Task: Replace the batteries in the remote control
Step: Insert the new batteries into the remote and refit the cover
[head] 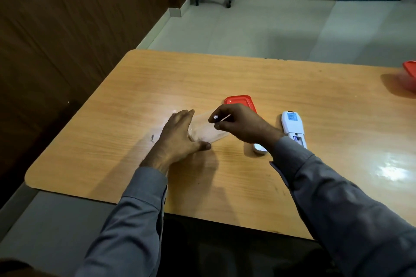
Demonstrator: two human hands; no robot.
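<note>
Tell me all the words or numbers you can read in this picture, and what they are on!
None can be read.
White plastic remote control: its blue label has lines of print, too small and blurred.
Small cylindrical battery held in the right hand: no readable marking.
Red plastic lid: plain, no text.

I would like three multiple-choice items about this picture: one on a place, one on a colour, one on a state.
1. Where does the remote control lie?
A. To the right of the right hand
B. Under the left hand
C. On the floor

2. What colour is the lid behind the right hand?
A. Blue
B. Red
C. Green

3. What is the state of the remote's battery compartment?
A. Closed
B. Open
C. Taped over

Answers: 1 A, it rests on the table beside the right hand; 2 B, the lid shows red; 3 B, the cover is off and a battery shows inside.
</note>
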